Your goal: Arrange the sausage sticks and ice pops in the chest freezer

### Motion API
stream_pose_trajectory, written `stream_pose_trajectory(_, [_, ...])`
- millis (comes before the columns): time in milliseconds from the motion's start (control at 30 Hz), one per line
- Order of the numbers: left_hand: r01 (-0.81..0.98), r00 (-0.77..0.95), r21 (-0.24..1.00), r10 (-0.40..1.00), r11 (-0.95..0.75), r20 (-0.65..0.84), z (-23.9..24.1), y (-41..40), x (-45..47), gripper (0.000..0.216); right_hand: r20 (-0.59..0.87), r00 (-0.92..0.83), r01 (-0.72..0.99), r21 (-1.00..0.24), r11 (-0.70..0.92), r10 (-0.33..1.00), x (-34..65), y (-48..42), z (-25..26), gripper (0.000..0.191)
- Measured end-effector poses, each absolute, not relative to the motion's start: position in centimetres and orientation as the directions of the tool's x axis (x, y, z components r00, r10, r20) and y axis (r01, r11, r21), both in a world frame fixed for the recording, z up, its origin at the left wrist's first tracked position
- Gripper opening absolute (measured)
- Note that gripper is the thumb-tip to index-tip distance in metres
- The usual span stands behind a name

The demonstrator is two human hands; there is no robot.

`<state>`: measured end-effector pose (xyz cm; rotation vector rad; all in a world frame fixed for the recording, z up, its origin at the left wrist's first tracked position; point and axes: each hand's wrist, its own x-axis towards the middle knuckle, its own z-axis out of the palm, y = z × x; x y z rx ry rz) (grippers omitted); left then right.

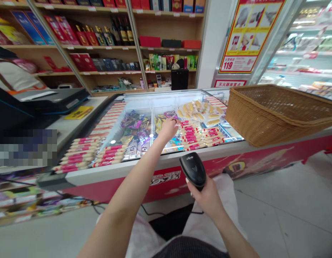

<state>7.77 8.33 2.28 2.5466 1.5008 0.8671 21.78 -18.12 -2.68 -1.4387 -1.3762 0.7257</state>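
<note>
My right hand [208,199] is wrapped round the handle of a black barcode scanner [193,167], held in front of the chest freezer. Stretched forward over the freezer's glass top, my left hand [169,128] has its fingers at the left edge of a pile of sausages [193,135] in clear wrap with red labels. Its fingertips are partly hidden, and nothing shows held in them. Clear packs with yellow corn-like pieces [199,110] lie just behind. Under the glass are colourful bagged ice treats [136,122].
A wicker basket [251,123] stands on the freezer's right end. More red-labelled sausages [80,152] lie at its left end, beside a counter with a dark machine [55,100]. Shelves [101,46] with boxes and bottles line the back. A black cable [155,214] hangs low.
</note>
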Motion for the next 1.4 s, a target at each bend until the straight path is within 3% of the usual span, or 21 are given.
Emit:
stream_pose_trajectory(167, [0.815,0.376,0.306,0.85,-0.493,0.369,1.7,10.5,8.5,0.035,0.197,0.201,0.378,-0.919,0.11,0.96,22.2,-18.1,-2.9,0.023])
stream_pose_trajectory(300, [0.815,0.37,0.333,0.868,-0.474,0.331,1.9,10.7,8.1,0.035,0.187,0.192,0.392,-0.915,0.1,0.963,22.2,-18.1,-2.8,0.021])
stream_pose_trajectory(633, [0.75,0.207,0.512,0.884,-0.418,0.419,3.3,3.3,2.9,0.02,0.205,0.148,0.41,-0.903,0.129,0.968,21.7,-17.9,-2.4,0.019])
stream_pose_trajectory(967, [0.642,0.14,0.682,0.929,-0.35,0.344,1.4,-3.0,-2.0,0.016,0.22,0.065,0.434,-0.885,0.171,0.973,19.2,-16.6,-2.0,0.014])
stream_pose_trajectory(1400, [0.612,0.177,0.692,0.92,-0.382,0.351,0.7,-2.8,-1.9,0.024,0.231,0.051,0.466,-0.866,0.181,0.972,18.1,-16.1,-2.1,0.019])
